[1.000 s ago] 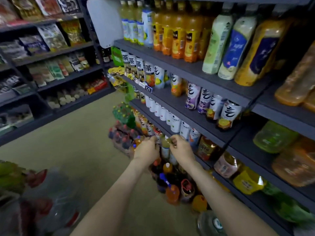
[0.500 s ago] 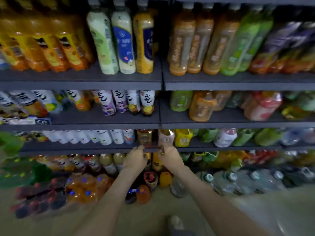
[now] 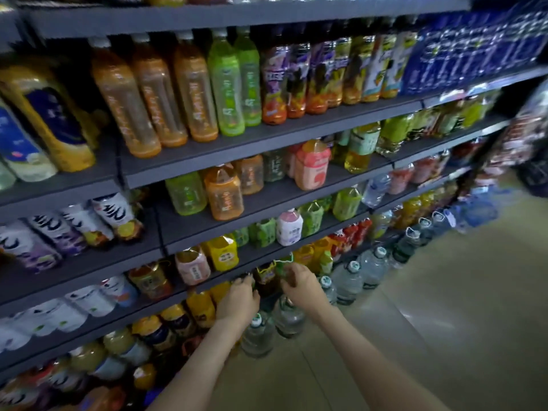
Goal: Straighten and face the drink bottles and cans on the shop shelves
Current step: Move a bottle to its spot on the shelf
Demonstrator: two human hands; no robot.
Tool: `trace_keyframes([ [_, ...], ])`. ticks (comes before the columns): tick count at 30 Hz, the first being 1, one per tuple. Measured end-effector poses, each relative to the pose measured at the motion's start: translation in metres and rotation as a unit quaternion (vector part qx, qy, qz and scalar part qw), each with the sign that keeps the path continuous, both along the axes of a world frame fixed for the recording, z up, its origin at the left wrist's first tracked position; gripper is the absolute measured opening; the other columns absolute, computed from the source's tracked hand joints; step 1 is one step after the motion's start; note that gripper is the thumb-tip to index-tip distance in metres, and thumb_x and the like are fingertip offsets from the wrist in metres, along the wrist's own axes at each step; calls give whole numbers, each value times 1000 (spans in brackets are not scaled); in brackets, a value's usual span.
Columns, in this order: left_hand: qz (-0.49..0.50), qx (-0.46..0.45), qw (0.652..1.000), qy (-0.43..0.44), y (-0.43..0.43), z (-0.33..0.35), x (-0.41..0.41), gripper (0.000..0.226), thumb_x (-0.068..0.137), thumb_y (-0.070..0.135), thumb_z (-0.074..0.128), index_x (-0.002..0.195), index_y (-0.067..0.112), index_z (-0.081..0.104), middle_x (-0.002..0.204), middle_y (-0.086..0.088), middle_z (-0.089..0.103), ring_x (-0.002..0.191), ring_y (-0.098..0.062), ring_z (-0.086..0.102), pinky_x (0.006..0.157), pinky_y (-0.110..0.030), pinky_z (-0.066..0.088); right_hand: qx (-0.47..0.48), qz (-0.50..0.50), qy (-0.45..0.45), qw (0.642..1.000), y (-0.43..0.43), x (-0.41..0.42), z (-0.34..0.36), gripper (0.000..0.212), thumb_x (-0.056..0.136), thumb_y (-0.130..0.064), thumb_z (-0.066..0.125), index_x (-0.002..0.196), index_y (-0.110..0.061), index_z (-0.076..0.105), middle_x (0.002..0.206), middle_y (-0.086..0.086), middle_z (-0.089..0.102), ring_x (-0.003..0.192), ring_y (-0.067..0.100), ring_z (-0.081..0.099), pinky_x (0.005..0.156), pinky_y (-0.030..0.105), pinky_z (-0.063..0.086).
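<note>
No text can be read with certainty; the frame is motion-blurred.
White-labelled bottles point(image 3: 89, 223), middle left: one large black brush-stroke character per label, not readable.
Orange bottles point(image 3: 154, 93), upper left: pale vertical lettering, smeared.
Yellow-labelled bottle point(image 3: 226, 253), centre: dark lines of print, unreadable.
Blue packs point(image 3: 462, 54), upper right: white print, smeared.
Green-topped bottle point(image 3: 284, 266), lower centre: no print made out.

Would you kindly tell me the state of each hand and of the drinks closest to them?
Left hand: fingertips at the bottles, grip unclear.
Right hand: grips green bottle.
Dark bottle: upright, between the hands.
Water jugs: upright on floor, capped.
Pink bottle: upright on shelf.
</note>
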State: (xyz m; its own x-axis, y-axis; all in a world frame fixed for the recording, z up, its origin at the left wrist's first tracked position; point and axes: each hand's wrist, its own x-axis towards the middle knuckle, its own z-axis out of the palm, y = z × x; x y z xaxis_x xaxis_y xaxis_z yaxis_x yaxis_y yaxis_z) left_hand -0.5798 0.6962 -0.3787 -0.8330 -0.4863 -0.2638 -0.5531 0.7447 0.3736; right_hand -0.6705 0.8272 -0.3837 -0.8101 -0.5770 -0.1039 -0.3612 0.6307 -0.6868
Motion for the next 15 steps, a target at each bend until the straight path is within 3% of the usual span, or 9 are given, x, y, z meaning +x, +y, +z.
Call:
trace_keyframes([
  [5,0,11,1000,2,79,-11,-58,38,99,30,41,136,20,42,138,-3,44,121,-22,49,85,-34,48,17,-5,17,1000,84,-59,-7,32,89,-17,56,119,-8,53,115,10,56,106,27,56,79,27,40],
  [7,1,11,1000,4,106,-12,-86,35,98,30,42,132,20,44,131,-3,50,115,-23,52,82,-35,50,21,-12,24,999,115,-87,-8,29,89,-17,57,117,-9,54,114,10,57,104,28,56,81,32,43],
  [11,1,14,999,33,155,-6,-141,23,95,28,45,115,18,52,114,-4,58,107,-25,56,78,-33,48,20,-27,33,999,166,-142,-4,31,90,-21,58,119,-11,54,116,7,55,105,26,55,82,31,43],
  [15,-23,4,999,45,186,6,-197,24,96,28,44,116,18,52,117,-3,56,109,-24,55,81,-33,45,2,-43,32,999,195,-188,3,28,89,-17,57,116,-11,55,111,6,56,103,25,55,84,34,46],
])
